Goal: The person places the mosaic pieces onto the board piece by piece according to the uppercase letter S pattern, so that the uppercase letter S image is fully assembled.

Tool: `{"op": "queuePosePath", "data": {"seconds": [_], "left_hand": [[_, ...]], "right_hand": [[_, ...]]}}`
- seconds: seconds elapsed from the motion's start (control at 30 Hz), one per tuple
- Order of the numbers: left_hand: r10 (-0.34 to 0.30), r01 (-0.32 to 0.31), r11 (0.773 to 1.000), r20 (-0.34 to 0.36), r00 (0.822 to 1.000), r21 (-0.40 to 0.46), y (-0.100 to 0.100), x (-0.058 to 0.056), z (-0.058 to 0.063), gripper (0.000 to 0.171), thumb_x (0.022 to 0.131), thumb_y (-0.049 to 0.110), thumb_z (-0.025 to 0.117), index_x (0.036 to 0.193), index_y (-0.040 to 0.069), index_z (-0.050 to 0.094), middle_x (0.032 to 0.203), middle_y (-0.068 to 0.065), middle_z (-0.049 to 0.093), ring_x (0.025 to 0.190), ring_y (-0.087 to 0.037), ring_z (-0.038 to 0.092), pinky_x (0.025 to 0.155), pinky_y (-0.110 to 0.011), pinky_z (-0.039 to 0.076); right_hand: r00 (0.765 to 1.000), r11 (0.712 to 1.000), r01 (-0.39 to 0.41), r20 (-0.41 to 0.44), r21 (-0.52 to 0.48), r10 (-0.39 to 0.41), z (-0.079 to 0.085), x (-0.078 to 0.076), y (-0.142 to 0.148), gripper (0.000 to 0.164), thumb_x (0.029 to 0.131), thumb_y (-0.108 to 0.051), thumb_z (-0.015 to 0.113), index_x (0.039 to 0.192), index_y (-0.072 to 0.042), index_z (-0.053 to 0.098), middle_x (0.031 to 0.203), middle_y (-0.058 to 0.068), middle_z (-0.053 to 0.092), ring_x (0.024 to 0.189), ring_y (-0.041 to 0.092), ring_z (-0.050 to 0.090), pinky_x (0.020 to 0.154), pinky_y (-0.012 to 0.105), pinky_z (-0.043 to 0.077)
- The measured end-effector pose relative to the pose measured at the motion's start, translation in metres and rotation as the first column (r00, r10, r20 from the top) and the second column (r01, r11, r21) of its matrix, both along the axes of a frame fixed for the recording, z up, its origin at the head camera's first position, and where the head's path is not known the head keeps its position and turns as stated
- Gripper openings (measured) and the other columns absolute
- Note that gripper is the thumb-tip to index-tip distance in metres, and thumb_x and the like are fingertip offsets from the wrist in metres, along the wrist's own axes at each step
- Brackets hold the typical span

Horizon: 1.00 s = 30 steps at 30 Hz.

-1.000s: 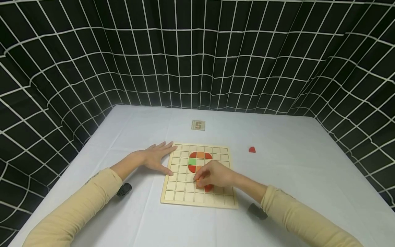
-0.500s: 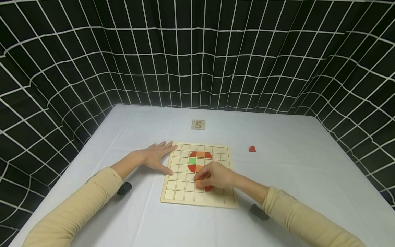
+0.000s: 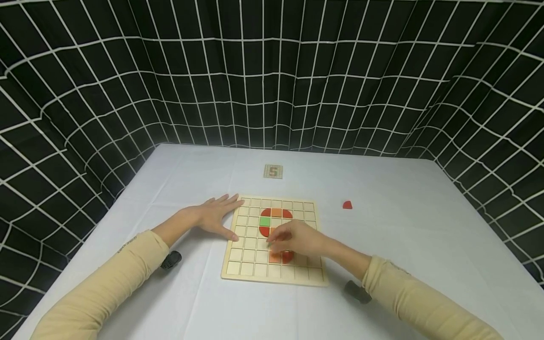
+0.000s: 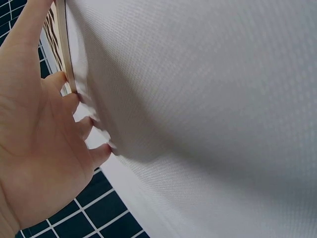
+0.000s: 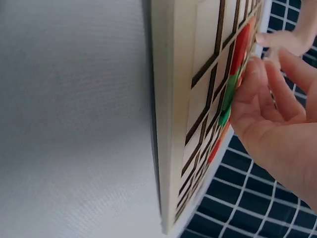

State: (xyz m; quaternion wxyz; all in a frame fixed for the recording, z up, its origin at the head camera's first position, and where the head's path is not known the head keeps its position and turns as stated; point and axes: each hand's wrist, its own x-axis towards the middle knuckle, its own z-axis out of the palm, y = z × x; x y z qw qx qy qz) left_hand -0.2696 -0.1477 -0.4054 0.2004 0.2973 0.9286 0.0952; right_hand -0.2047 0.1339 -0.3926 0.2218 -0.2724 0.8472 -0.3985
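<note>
A square wooden grid board (image 3: 250,278) lies on the white table, with red, orange and green tiles in some cells. My left hand (image 3: 214,217) is spread at its left edge, thumb and one fingertip touching the frame. My right hand (image 3: 299,238), slightly blurred, hovers over the board's middle with loosely bent fingers; no tile shows between them. Just below its fingertips an orange tile (image 3: 275,258) sits in a cell beside a red quarter-round tile (image 3: 287,257). The right wrist view shows a green tile (image 5: 230,91) by the thumb, on the board; the hand covers neighbouring cells.
A loose red quarter-round tile (image 3: 347,205) lies on the table right of the board. Behind the board is a small card (image 3: 273,171) with an S-like or 5-like figure on a grid. A black curtain (image 3: 272,71) with white grid lines surrounds the table.
My right hand held the orange tile between its fingertips; now it has let go and lifted slightly away, leaving the tile in its cell. The left hand has stayed put.
</note>
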Motion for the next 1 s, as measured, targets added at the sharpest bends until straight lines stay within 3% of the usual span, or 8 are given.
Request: {"op": "queuePosePath", "data": {"seconds": [0.07, 0.13, 0.37, 0.5, 0.57, 0.77, 1.0], "left_hand": [[0.000, 0.000, 1.000, 0.002, 1.000, -0.001, 0.000, 0.000, 0.000, 0.113, 0.072, 0.073, 0.063, 0.154, 0.014, 0.013, 0.159, -0.011, 0.003, 0.143, -0.036, 0.002, 0.112, -0.057, 0.005], [0.000, 0.000, 1.000, 0.003, 1.000, 0.001, 0.000, 0.000, 0.000, 0.113, 0.072, 0.073, 0.063, 0.154, 0.014, 0.013, 0.159, -0.011, 0.003, 0.143, -0.036, 0.002, 0.112, -0.057, 0.005], [-0.006, 0.006, 1.000, 0.002, 1.000, 0.007, 0.000, 0.000, 0.000, 0.112, 0.072, 0.072, 0.064, 0.154, 0.014, 0.013, 0.159, -0.011, 0.003, 0.143, -0.037, 0.003, 0.112, -0.058, 0.005], [-0.007, 0.007, 1.000, 0.000, 1.000, 0.006, -0.001, 0.001, 0.001, 0.112, 0.072, 0.072, 0.064, 0.154, 0.014, 0.013, 0.159, -0.011, 0.003, 0.143, -0.037, 0.003, 0.112, -0.058, 0.005], [-0.006, 0.006, 1.000, -0.001, 1.000, 0.004, -0.001, 0.001, 0.001, 0.112, 0.073, 0.072, 0.063, 0.154, 0.013, 0.013, 0.159, -0.011, 0.003, 0.143, -0.037, 0.003, 0.112, -0.058, 0.005], [-0.001, 0.001, 1.000, 0.001, 1.000, 0.000, -0.001, 0.001, 0.002, 0.112, 0.072, 0.072, 0.063, 0.154, 0.013, 0.013, 0.159, -0.011, 0.003, 0.143, -0.036, 0.003, 0.112, -0.058, 0.005], [0.001, -0.001, 1.000, 0.009, 1.000, 0.007, 0.000, 0.002, 0.002, 0.112, 0.072, 0.071, 0.064, 0.154, 0.013, 0.014, 0.159, -0.011, 0.003, 0.143, -0.036, 0.002, 0.112, -0.057, 0.005]], "right_hand": [[0.992, 0.997, 0.077, 0.098, -0.027, -0.074, 0.001, -0.002, 0.002, 0.019, 0.090, -0.023, 0.068, 0.103, -0.011, 0.072, 0.088, -0.002, 0.069, 0.081, 0.014, 0.062, 0.074, 0.030, 0.052], [0.970, 0.987, 0.145, 0.207, -0.074, -0.127, 0.002, -0.005, 0.005, 0.022, 0.092, -0.024, 0.065, 0.106, -0.008, 0.071, 0.089, 0.005, 0.068, 0.080, 0.019, 0.062, 0.070, 0.030, 0.053], [0.878, 0.932, 0.303, 0.438, -0.197, -0.192, 0.008, -0.019, 0.021, 0.037, 0.097, -0.023, 0.056, 0.124, 0.002, 0.059, 0.102, 0.015, 0.064, 0.087, 0.022, 0.061, 0.075, 0.028, 0.055], [0.826, 0.885, 0.403, 0.509, -0.235, -0.241, 0.014, -0.027, 0.030, 0.048, 0.097, -0.029, 0.055, 0.131, 0.005, 0.052, 0.111, 0.016, 0.062, 0.093, 0.023, 0.061, 0.082, 0.030, 0.054], [0.812, 0.863, 0.431, 0.530, -0.262, -0.245, 0.017, -0.031, 0.035, 0.050, 0.099, -0.030, 0.053, 0.132, 0.007, 0.049, 0.116, 0.019, 0.060, 0.096, 0.025, 0.061, 0.086, 0.033, 0.053], [0.791, 0.819, 0.488, 0.550, -0.301, -0.269, 0.024, -0.042, 0.052, 0.054, 0.100, -0.032, 0.049, 0.137, 0.007, 0.042, 0.126, 0.025, 0.053, 0.109, 0.031, 0.057, 0.091, 0.035, 0.050], [0.767, 0.764, 0.550, 0.564, -0.336, -0.305, 0.027, -0.051, 0.074, 0.059, 0.102, -0.032, 0.044, 0.143, 0.008, 0.032, 0.127, 0.023, 0.050, 0.122, 0.038, 0.048, 0.096, 0.038, 0.046]]}}
